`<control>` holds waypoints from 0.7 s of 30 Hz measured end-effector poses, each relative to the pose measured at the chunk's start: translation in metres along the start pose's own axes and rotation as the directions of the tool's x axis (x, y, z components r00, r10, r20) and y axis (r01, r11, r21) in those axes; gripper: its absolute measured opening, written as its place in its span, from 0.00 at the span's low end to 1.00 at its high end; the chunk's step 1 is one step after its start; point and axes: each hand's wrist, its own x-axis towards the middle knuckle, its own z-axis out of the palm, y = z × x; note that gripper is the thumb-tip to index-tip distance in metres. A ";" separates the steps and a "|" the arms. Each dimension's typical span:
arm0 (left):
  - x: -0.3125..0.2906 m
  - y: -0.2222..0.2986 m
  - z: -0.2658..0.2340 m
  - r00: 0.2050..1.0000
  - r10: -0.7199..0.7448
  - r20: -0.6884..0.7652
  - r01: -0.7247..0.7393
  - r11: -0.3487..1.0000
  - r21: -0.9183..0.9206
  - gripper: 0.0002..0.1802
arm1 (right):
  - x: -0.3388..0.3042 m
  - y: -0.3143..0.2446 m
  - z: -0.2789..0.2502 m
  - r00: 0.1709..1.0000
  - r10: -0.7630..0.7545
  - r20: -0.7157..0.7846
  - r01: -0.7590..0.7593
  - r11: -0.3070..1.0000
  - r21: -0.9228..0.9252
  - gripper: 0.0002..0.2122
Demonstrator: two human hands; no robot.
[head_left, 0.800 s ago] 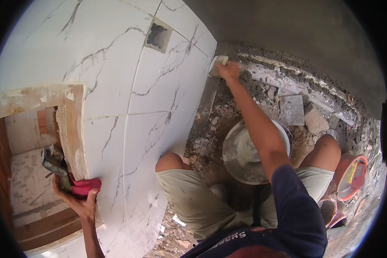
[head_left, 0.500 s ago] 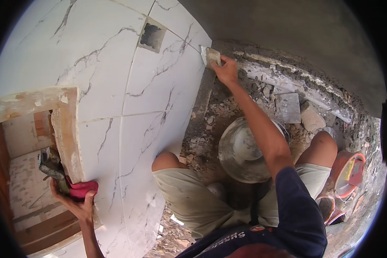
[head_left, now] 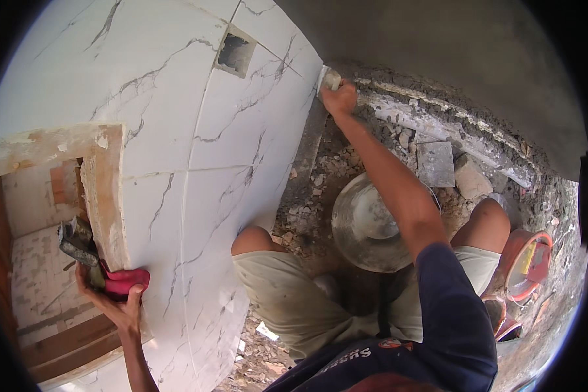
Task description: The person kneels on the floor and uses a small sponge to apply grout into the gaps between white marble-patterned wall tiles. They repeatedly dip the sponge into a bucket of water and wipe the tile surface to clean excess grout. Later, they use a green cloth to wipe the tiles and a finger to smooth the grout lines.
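Note:
White marble-veined wall tiles [head_left: 157,124] cover the wall on my left. My right hand [head_left: 340,98] is closed around a small, pale flat scraper [head_left: 332,80], whose blade is against the tile edge at the far corner. At the lower left, my left hand [head_left: 121,307] grips a crimson cloth [head_left: 125,283], fingers behind it and thumb in front. A dark, dirt-caked tool [head_left: 78,245] rises from the same hand beside the wooden-framed opening; its exact kind cannot be made out.
Between my knees stands a bucket [head_left: 346,228] with pale residue inside. Rubble [head_left: 307,219], a grey slab [head_left: 436,163] and a stone block [head_left: 472,179] lie along the far wall. Orange-rimmed containers [head_left: 517,297] sit at the right. A square cutout [head_left: 234,51] pierces the tiles.
My right hand has shifted slightly right and nearer the corner, the scraper turning more edge-on. My left hand keeps its hold on the cloth and the dark tool.

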 end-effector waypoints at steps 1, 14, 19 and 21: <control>0.002 -0.001 0.002 1.000 -0.009 0.007 0.009 1.000 -0.012 0.79 | 0.016 -0.003 -0.001 0.997 0.082 0.001 -0.082 0.997 -0.006 0.17; 0.002 0.001 0.003 0.999 -0.051 0.017 0.052 0.998 -0.020 0.82 | -0.008 0.030 -0.008 0.940 -0.341 0.015 0.306 0.860 0.408 0.14; -0.003 -0.001 -0.001 0.997 -0.068 0.029 0.068 0.998 -0.006 0.83 | -0.020 0.026 0.021 0.952 -0.140 -0.271 0.238 0.899 0.369 0.15; -0.005 -0.001 -0.001 0.997 -0.068 0.030 0.068 0.998 0.003 0.82 | -0.040 0.012 0.038 0.951 -0.126 -0.284 0.214 0.927 0.307 0.14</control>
